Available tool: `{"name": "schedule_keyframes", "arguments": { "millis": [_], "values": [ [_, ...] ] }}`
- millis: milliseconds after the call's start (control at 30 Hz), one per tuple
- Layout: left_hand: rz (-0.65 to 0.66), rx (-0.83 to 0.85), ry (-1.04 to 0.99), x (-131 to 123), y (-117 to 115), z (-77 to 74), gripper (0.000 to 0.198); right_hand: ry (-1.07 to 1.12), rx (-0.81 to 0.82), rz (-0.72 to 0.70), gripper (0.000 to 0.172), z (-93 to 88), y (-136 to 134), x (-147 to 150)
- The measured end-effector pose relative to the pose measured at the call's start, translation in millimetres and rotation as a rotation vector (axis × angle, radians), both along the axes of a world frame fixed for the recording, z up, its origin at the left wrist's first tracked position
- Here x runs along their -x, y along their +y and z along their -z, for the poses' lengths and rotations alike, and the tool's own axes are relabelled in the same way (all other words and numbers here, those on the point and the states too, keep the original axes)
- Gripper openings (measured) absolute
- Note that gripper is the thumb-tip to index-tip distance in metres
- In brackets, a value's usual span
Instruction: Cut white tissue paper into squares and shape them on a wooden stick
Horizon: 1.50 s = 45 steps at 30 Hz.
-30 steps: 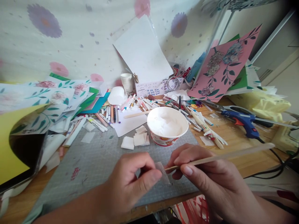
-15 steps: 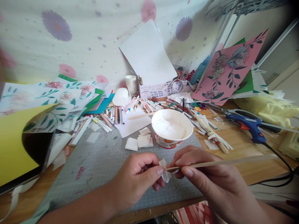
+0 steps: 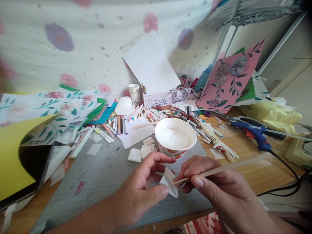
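Note:
Between my two hands, over the front of the grey cutting mat (image 3: pixel 97 182), is a small folded white paper piece (image 3: pixel 170 182). My left hand (image 3: pixel 143 185) has its thumb and index finger spread apart, with the thumb tip at the paper's left edge. My right hand (image 3: pixel 209 182) pinches a thin wooden stick (image 3: pixel 219 169), whose tip meets the paper's right side. Just beyond the hands stands a paper bowl (image 3: pixel 175 138) holding a white substance. Small white paper squares (image 3: pixel 134 155) lie left of the bowl.
Markers (image 3: pixel 104 134) and a paper roll (image 3: pixel 124 106) lie behind the mat. A blue glue gun (image 3: pixel 255 133) with a black cord is on the right. Flower pictures (image 3: pixel 234 76) lean at both sides. A yellow sheet (image 3: pixel 17 162) stands at the left.
My left thumb and index finger have spread apart from their pinch on the paper. The paper looks wider and more opened out. The camera view has shifted slightly.

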State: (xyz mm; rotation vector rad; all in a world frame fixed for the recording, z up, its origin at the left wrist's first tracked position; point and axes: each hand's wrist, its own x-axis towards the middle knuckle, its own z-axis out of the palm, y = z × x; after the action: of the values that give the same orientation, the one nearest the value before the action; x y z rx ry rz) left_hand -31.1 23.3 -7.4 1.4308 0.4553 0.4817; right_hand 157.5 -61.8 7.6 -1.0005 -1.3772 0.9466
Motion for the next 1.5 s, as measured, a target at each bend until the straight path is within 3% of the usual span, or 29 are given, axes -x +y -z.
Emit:
{"name": "schedule_keyframes", "arguments": {
  "millis": [67,167,267,433,633,800,1267,1500],
  "values": [
    [0.044,-0.064,0.008,1.8,-1.0,-0.7,0.041,-0.006,0.0,-0.018,0.017,-0.6,0.2,0.3],
    [0.008,-0.119,0.051,2.8,-0.7,-2.2,0.03,0.003,-0.008,-0.036,0.016,-0.4,1.2,0.5],
    [-0.053,-0.048,0.096,1.9,1.6,-3.1,0.02,-0.018,-0.034,-0.022,0.018,-1.3,2.5,0.7],
    [-0.03,0.03,0.114,-1.6,3.6,-5.6,0.011,-0.155,-0.108,-0.011,0.021,-6.1,1.1,0.4],
    [-0.087,0.079,0.116,-3.7,3.1,-4.0,0.014,-0.136,-0.077,0.033,0.016,-2.3,-1.0,-2.6],
    [-0.053,0.103,0.054,-3.5,3.2,-0.9,0.01,-0.092,-0.081,0.009,0.019,-1.7,1.2,-2.6],
    [-0.106,0.182,0.04,-2.8,3.6,1.7,0.007,-0.22,-0.048,-0.037,0.021,-4.5,1.6,1.6],
    [-0.151,0.365,-0.038,-7.0,1.6,-0.7,0.006,-0.085,-0.03,-0.047,0.024,-2.6,3.0,1.7]
  ]
}}
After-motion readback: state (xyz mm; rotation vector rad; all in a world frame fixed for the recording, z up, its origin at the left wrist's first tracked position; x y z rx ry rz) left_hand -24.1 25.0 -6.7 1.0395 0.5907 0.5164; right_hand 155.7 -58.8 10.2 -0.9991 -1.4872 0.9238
